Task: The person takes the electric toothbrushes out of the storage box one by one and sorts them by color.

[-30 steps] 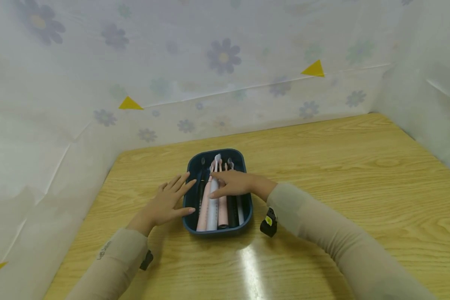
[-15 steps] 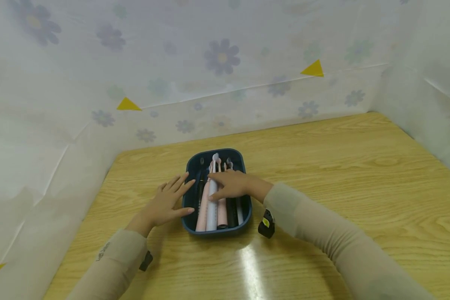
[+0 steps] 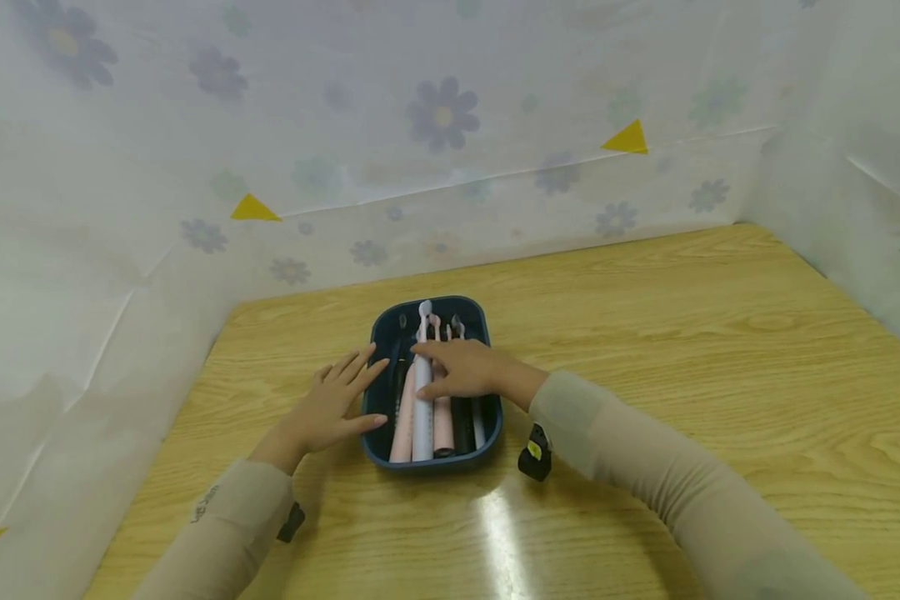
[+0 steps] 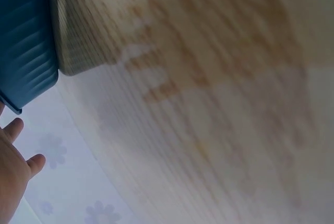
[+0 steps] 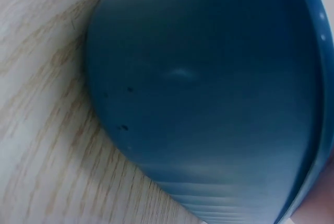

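Note:
A dark blue bin (image 3: pixel 432 467) stands on the table, with several electric toothbrushes lying lengthwise in it. My right hand (image 3: pixel 465 368) reaches over the bin's right side and grips a white electric toothbrush (image 3: pixel 423 429), thumb and forefinger at its handle. A pink electric toothbrush (image 3: pixel 402 433) lies just left of it. Another pink toothbrush (image 3: pixel 443 432) and a black toothbrush (image 3: pixel 462 429) lie to its right, partly under the hand. My left hand (image 3: pixel 328 412) has its fingers spread, their tips at the bin's left rim. The right wrist view mostly holds the bin's blue wall (image 5: pixel 209 104).
Wood-grain table (image 3: pixel 630 333) surrounds the bin. White flowered sheeting (image 3: pixel 525 200) encloses the back and sides, with yellow triangles (image 3: pixel 627 139) stuck on it. A black toothbrush (image 3: pixel 401 375) lies along the bin's left side.
The white toothbrush's head has swung left and slightly up, its base staying low in the bin. My right hand has shifted slightly left with it; the left hand stays at the rim.

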